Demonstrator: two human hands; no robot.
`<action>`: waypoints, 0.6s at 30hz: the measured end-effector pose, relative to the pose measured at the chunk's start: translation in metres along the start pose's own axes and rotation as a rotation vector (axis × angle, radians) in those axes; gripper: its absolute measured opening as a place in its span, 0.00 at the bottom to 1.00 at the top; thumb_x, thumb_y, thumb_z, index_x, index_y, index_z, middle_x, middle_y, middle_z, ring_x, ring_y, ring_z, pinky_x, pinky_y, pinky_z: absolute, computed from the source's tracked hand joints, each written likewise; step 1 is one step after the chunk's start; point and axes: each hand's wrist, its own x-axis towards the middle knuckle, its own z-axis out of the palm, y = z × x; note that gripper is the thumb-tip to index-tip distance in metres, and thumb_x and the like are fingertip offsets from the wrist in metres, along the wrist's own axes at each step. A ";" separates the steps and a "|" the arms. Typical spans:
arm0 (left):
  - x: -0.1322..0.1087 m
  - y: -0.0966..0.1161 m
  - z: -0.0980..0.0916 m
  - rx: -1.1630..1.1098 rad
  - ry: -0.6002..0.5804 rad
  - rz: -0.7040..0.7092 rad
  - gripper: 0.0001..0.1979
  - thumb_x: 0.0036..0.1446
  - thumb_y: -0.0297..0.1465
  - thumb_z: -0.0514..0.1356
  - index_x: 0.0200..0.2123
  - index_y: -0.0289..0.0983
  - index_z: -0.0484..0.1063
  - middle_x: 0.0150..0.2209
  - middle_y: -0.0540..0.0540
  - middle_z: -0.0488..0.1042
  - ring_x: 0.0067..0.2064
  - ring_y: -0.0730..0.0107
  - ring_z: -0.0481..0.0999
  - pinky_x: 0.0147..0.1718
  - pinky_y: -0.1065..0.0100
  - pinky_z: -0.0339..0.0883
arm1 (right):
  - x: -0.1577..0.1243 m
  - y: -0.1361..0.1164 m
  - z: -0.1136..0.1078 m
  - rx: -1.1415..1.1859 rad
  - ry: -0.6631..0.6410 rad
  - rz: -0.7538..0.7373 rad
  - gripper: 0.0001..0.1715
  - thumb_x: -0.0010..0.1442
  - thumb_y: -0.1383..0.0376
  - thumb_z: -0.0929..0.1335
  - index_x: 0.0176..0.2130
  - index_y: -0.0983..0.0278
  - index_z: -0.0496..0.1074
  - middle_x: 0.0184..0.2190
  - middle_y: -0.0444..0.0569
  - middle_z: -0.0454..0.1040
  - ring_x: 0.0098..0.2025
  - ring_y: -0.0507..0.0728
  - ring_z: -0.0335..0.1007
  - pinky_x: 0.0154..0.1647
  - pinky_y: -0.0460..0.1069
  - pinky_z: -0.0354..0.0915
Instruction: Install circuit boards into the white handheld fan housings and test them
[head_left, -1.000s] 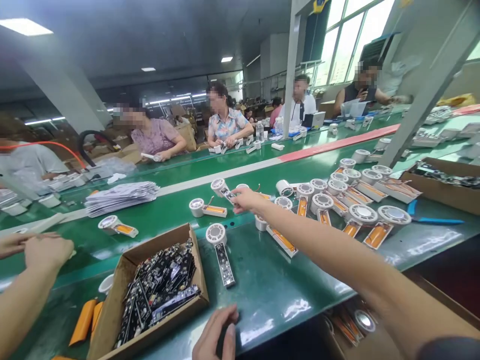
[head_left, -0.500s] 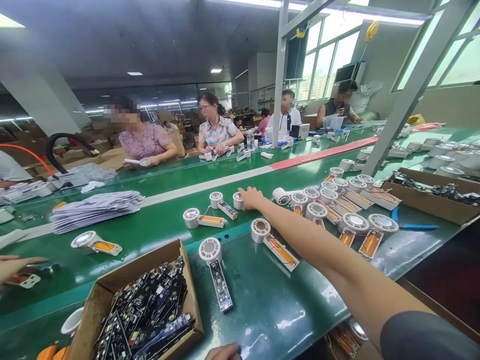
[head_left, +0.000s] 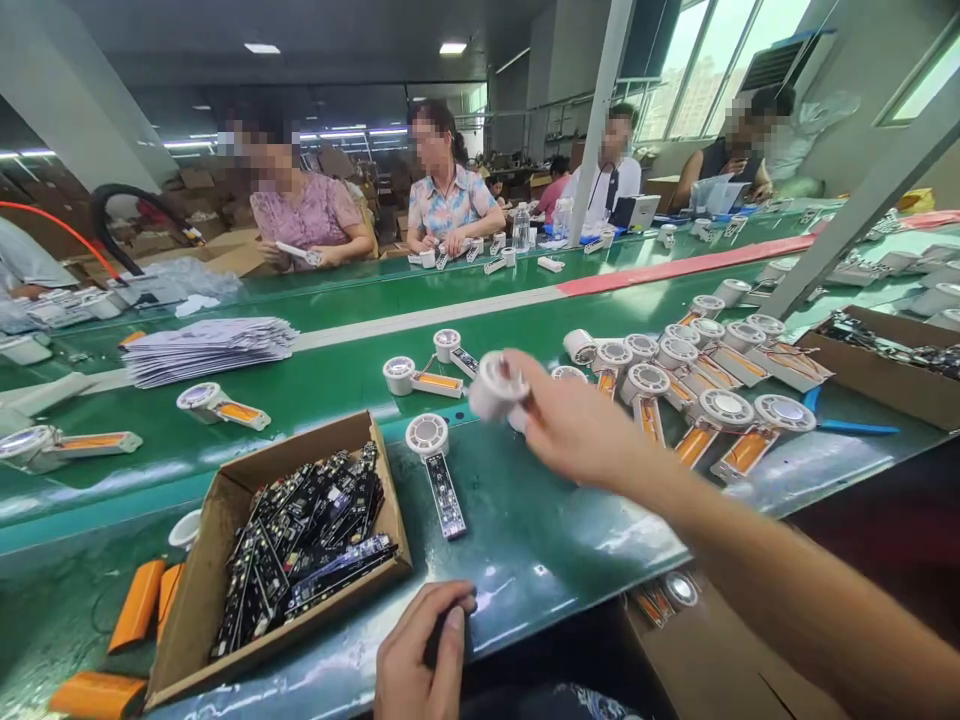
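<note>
My right hand (head_left: 574,425) is lifted over the green belt (head_left: 525,540), closed on a white round fan unit (head_left: 496,385) that is blurred by motion. My left hand (head_left: 420,655) rests at the near edge of the belt with its fingers curled round a small dark object (head_left: 442,625). One fan unit with a bare circuit board (head_left: 435,470) lies flat between my two hands. A cardboard box of black circuit boards (head_left: 300,550) stands to the left of my left hand.
Several white fan units with orange batteries (head_left: 705,400) lie in a cluster at the right, others (head_left: 420,375) farther back. Orange batteries (head_left: 139,605) lie left of the box. A paper stack (head_left: 206,350) sits on the far belt. Several people sit opposite. A second cardboard box (head_left: 885,365) is at right.
My right hand reached out to the units on the belt, picked up a white fan unit and drew it back toward me. My left hand came back into view at the near edge.
</note>
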 end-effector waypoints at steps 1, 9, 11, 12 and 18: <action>0.000 0.002 0.001 -0.006 -0.014 -0.010 0.14 0.57 0.43 0.61 0.31 0.41 0.81 0.30 0.44 0.79 0.33 0.60 0.78 0.36 0.66 0.72 | -0.022 -0.009 0.012 0.004 -0.009 0.010 0.42 0.57 0.70 0.63 0.67 0.65 0.47 0.34 0.52 0.77 0.32 0.60 0.73 0.32 0.50 0.62; 0.004 -0.005 0.035 -0.052 -0.109 0.012 0.18 0.55 0.29 0.57 0.49 0.38 0.76 0.48 0.37 0.76 0.42 0.58 0.77 0.40 0.62 0.73 | -0.082 -0.047 0.090 0.072 -0.123 0.167 0.38 0.56 0.77 0.62 0.64 0.62 0.60 0.41 0.58 0.76 0.41 0.65 0.76 0.35 0.52 0.68; 0.006 -0.011 0.042 -0.076 -0.109 0.045 0.21 0.54 0.29 0.57 0.52 0.37 0.74 0.50 0.36 0.75 0.45 0.56 0.77 0.40 0.61 0.73 | -0.088 -0.039 0.096 0.237 -0.090 0.125 0.34 0.58 0.75 0.62 0.62 0.59 0.62 0.45 0.57 0.76 0.45 0.66 0.75 0.39 0.54 0.70; 0.007 -0.013 0.044 -0.090 -0.112 0.065 0.21 0.54 0.30 0.57 0.52 0.37 0.74 0.51 0.35 0.74 0.45 0.56 0.77 0.40 0.61 0.74 | -0.091 -0.033 0.099 0.361 -0.067 0.089 0.32 0.60 0.72 0.62 0.62 0.58 0.62 0.48 0.56 0.75 0.47 0.65 0.74 0.42 0.55 0.71; 0.010 0.000 0.045 -0.002 -0.159 0.048 0.22 0.47 0.25 0.62 0.48 0.40 0.77 0.40 0.41 0.77 0.34 0.62 0.76 0.33 0.65 0.72 | -0.111 0.001 0.103 1.012 -0.074 0.113 0.19 0.60 0.61 0.65 0.51 0.60 0.73 0.42 0.53 0.77 0.41 0.60 0.74 0.40 0.52 0.72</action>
